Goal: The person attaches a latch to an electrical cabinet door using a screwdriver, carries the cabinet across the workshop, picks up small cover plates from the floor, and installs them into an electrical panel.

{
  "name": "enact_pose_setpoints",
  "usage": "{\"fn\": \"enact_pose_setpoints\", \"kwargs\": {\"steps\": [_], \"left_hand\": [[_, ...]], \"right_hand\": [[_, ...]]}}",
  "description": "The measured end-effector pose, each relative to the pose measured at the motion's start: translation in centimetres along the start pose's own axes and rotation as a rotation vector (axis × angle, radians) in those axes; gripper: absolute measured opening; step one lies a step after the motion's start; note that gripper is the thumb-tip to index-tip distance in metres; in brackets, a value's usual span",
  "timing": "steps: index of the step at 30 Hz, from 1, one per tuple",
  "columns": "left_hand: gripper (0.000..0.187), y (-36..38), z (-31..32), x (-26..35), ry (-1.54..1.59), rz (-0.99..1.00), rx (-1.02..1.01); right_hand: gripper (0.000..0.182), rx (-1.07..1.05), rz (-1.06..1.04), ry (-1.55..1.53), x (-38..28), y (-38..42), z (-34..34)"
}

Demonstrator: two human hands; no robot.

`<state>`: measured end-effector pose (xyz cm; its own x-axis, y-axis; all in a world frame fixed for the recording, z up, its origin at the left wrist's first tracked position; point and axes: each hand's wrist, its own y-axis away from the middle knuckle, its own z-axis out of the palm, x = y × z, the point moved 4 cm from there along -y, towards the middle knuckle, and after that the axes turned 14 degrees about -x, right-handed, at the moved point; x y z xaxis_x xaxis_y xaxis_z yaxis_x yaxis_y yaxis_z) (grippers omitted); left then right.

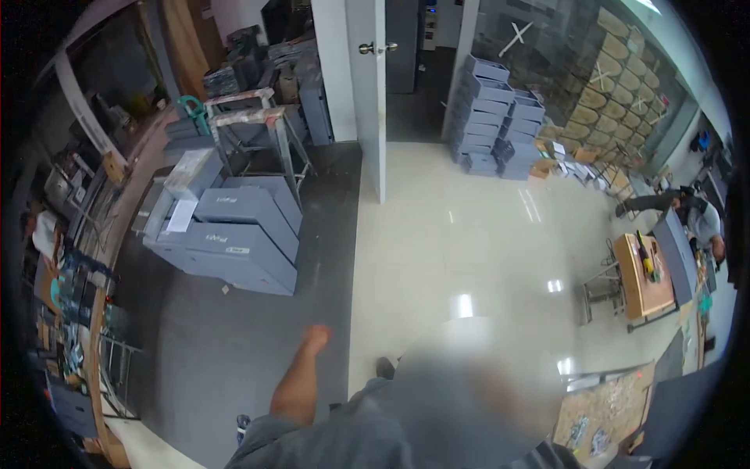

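Observation:
My left hand [316, 338] hangs over the dark grey floor at the end of my bare forearm. Its fingers are turned away and too small to make out. Nothing can be seen held in it. The nearest things ahead of it are large grey metal cabinets [234, 248] on the dark floor. On my right, a wide blur covers part of my body, with a skin-coloured smear [500, 391] in it that may be my right hand or arm. Its fingers cannot be made out. The tip of one shoe [384, 367] shows below my grey shirt.
A white door [369, 94] stands ajar ahead. Stacked grey boxes [484, 109] line the glass wall beside it. A stepladder [258, 133] stands behind the cabinets. Workbenches flank both sides; a person [705, 219] bends at the right, another [51, 238] stands far left.

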<state>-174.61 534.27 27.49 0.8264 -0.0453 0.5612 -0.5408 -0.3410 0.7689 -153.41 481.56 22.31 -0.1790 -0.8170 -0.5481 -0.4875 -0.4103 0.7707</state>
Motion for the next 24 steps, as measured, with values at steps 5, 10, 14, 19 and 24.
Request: {"fn": "enact_pose_setpoints", "kwargs": {"steps": [5, 10, 14, 19, 24], "left_hand": [[0.029, -4.8, 1.4, 7.9, 0.217, 0.362, -0.025], [0.028, -9.9, 8.5, -4.3, -0.672, 0.23, -0.244], [0.027, -0.7, 9.2, -9.5, -0.216, -0.177, -0.44], [0.026, 2.5, 7.7, -11.1, 0.042, -0.242, -0.389], [0.024, -1.9, 5.5, -5.1, 0.0, -0.238, -0.373]], "right_hand": [[0.063, 0.091, 0.075, -0.084, -3.1, -2.1, 0.6], [0.058, 0.127, 0.145, -0.577, -3.8, -0.3, -1.8], [0.043, -0.193, 0.176, -0.214, 5.8, -7.1, -2.7], [0.033, -0.308, 0.289, 0.016, -1.3, -6.4, -8.4], [0.049, -0.262, 0.102, -0.164, -2.1, -15.0, -13.2]]}}
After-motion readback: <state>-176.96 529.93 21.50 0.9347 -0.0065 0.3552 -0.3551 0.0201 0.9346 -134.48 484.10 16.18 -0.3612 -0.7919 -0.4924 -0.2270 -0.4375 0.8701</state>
